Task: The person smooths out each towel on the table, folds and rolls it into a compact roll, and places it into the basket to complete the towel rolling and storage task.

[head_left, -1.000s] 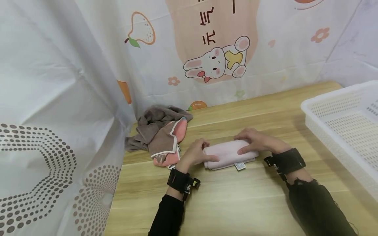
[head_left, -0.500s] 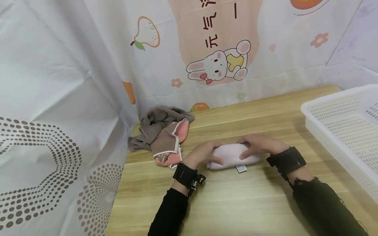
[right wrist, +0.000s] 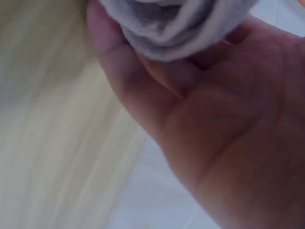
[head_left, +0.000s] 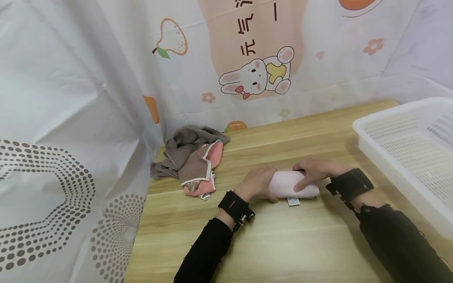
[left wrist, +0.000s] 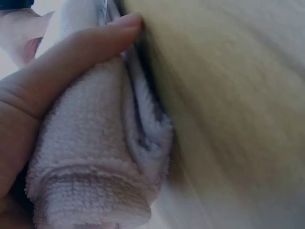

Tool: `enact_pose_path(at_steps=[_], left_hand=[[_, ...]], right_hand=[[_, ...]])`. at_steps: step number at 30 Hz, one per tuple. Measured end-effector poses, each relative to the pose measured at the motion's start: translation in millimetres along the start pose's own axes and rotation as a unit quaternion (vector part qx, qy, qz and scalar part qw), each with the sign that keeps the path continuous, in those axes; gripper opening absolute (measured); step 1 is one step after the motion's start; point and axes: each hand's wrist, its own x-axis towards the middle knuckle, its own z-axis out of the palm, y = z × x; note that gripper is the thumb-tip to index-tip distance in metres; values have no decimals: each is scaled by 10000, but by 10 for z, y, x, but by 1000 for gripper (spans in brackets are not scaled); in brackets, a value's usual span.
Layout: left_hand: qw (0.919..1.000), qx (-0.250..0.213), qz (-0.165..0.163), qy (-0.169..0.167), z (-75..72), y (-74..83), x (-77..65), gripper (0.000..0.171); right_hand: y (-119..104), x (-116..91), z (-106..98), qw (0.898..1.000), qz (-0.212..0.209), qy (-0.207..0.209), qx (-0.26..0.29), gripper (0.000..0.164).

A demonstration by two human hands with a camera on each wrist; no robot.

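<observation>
A pale pink towel [head_left: 287,184], rolled into a short bundle, lies on the wooden table with a small white label [head_left: 293,201] sticking out at its near side. My left hand [head_left: 258,184] grips its left end, thumb along the near side and fingers behind. In the left wrist view the thumb [left wrist: 71,62] crosses the terry roll [left wrist: 90,124], whose layered edge shows. Around the right end, my right hand [head_left: 315,173] holds the roll with curled fingers. The right wrist view shows the coiled towel end [right wrist: 176,33] against the fingers of that hand [right wrist: 214,109].
At the back left, a crumpled grey-brown cloth [head_left: 191,143] lies under a brown and coral cloth with white trim [head_left: 196,167]. A white plastic basket [head_left: 400,173] stands on the right. Printed curtains [head_left: 184,78] border the table [head_left: 283,239] at the back and left.
The left hand has moved right along the towel, wrapping further around its end. Both hands and the towel have shifted slightly right, and the roll looks shorter between them.
</observation>
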Motion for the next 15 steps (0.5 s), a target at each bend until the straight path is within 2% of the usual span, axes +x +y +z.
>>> enact_pose_path(at_steps=[6, 9, 12, 15], left_hand=[[9997, 53, 237, -70, 3, 43, 82, 72], [9994, 76, 337, -63, 18, 98, 140, 68], [9990, 29, 441, -30, 23, 197, 210, 65], [9981, 22, 610, -39, 25, 317, 287, 63]], right_hand=[[6, -182, 25, 9996, 283, -71, 29, 54], [-29, -304, 69, 9993, 304, 150, -148, 58], [-97, -418, 152, 9956, 281, 492, -745, 68], [-150, -536, 274, 9814, 387, 935, -1631, 78]])
